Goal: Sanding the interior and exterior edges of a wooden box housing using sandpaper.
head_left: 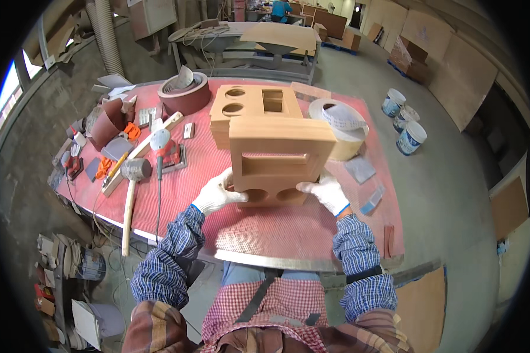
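Head view: white-gloved left hand [219, 193] and white-gloved right hand [327, 193] at centre frame, thumbs on the near face of a tan, board-like block [282, 130] with one rectangular opening and two round holes. Grip: both hands clasp its lower sides, thumbs near the holes; far-side fingers mostly hidden. Block stands upright; whether its base touches the red ribbed-topped table [265, 235], cannot tell. Behind, upper centre: matching tan stack [252, 101], lying flat, unheld.

Progress (judgement): openings already cut in both; block raised on edge, not yet released. Surface finish unverifiable, so remaining work unclear. Red-and-grey corded sander [172, 156], left of centre, idle in neither hand.
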A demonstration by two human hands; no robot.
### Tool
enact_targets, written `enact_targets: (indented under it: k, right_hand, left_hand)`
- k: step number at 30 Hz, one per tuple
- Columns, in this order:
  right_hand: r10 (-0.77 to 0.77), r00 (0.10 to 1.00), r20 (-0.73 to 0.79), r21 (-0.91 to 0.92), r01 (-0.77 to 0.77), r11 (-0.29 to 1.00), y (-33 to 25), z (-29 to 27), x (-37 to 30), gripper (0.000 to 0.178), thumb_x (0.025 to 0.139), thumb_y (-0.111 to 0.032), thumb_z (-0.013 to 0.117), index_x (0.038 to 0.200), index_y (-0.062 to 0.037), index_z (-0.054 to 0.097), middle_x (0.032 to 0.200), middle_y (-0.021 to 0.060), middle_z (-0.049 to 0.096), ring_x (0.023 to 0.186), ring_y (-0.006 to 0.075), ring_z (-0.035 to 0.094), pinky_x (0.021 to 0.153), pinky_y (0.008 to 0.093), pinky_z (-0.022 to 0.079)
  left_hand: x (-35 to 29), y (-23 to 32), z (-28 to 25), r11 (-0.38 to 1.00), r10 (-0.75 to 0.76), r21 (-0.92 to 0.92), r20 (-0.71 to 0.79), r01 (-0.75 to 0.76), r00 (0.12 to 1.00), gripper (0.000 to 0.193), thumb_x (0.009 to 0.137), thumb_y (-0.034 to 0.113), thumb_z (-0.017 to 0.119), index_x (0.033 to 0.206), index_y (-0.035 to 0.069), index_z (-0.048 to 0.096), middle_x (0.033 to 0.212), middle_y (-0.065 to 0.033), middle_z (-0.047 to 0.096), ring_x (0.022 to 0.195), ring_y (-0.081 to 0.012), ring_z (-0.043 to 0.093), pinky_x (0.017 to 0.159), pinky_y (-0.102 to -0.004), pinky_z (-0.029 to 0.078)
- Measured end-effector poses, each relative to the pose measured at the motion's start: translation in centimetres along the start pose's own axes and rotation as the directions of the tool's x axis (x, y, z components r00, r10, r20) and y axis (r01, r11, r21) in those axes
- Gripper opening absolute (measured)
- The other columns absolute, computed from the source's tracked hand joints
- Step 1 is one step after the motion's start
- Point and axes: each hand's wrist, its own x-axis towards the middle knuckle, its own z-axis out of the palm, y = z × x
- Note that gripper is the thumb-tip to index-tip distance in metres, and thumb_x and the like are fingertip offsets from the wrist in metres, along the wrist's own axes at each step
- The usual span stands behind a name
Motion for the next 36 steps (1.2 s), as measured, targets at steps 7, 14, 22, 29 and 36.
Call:
enact_targets:
  k: [7, 14, 22, 29, 36]
  right_hand:
    - [-0.194, 0.974, -0.117, 0.253, 0.218, 0.942, 1.3, 2.5, 8.6, 0.058, 0.082, -0.034, 0.072, 0.123, 0.0035, 0.057, 0.107, 0.0159, 0.067, 0.096, 0.0200, 0.062, 0.086, 0.0319, 0.049]
    - [-0.046, 0.984, -0.173, 0.188, 0.079, 0.979, 2.3, 4.0, 11.1, 0.062, 0.089, -0.042, 0.064, 0.134, -0.0014, 0.051, 0.122, 0.0185, 0.063, 0.113, 0.0273, 0.059, 0.098, 0.0355, 0.044]
    - [0.040, 0.956, -0.291, 0.164, 0.009, 0.986, 3.2, 0.9, 6.9, 0.072, 0.091, -0.041, 0.062, 0.139, 0.0086, 0.040, 0.134, 0.0254, 0.054, 0.127, 0.0306, 0.052, 0.105, 0.0358, 0.041]
    - [0.001, 0.941, -0.339, 0.198, 0.071, 0.978, -1.0, -4.4, -0.4, 0.063, 0.092, -0.032, 0.062, 0.137, 0.0078, 0.042, 0.133, 0.0244, 0.055, 0.124, 0.0272, 0.055, 0.102, 0.0335, 0.043]
    - [0.025, 0.817, -0.576, 0.401, 0.256, 0.880, -1.0, -7.2, -0.3, 0.047, 0.094, -0.025, 0.062, 0.129, 0.0045, 0.053, 0.110, 0.0142, 0.066, 0.097, 0.0181, 0.064, 0.081, 0.0290, 0.052]
  left_hand:
    - [6.0, -0.4, -4.6, 0.986, -0.125, -0.100, 0.089, 0.134, 0.988, 0.064, 0.081, 0.004, 0.074, 0.138, 0.001, 0.046, 0.129, -0.0071, 0.058, 0.112, -0.0151, 0.055, 0.098, -0.0313, 0.044]
    - [8.4, -1.7, -5.5, 0.978, -0.210, 0.022, 0.005, 0.210, 0.978, 0.058, 0.083, 0.030, 0.072, 0.130, 0.002, 0.054, 0.104, -0.0016, 0.063, 0.081, -0.0101, 0.057, 0.074, -0.0261, 0.048]
    - [6.3, -3.3, -3.7, 0.993, -0.119, -0.017, 0.026, 0.119, 0.993, 0.074, 0.081, 0.011, 0.076, 0.143, 0.000, 0.038, 0.130, -0.0101, 0.057, 0.114, -0.0204, 0.057, 0.097, -0.0336, 0.046]
    - [2.6, -3.6, -1.5, 0.733, 0.299, 0.665, -0.502, 0.142, 0.812, 0.069, 0.077, 0.021, 0.080, 0.133, 0.000, 0.047, 0.121, -0.0177, 0.061, 0.111, -0.0273, 0.060, 0.095, -0.0372, 0.048]
    - [-5.8, 6.8, 19.1, 0.808, -0.009, 0.490, 0.563, -0.326, 0.826, 0.040, 0.081, 0.034, 0.074, 0.113, 0.011, 0.065, 0.111, -0.0131, 0.065, 0.102, -0.0272, 0.064, 0.087, -0.0360, 0.052]
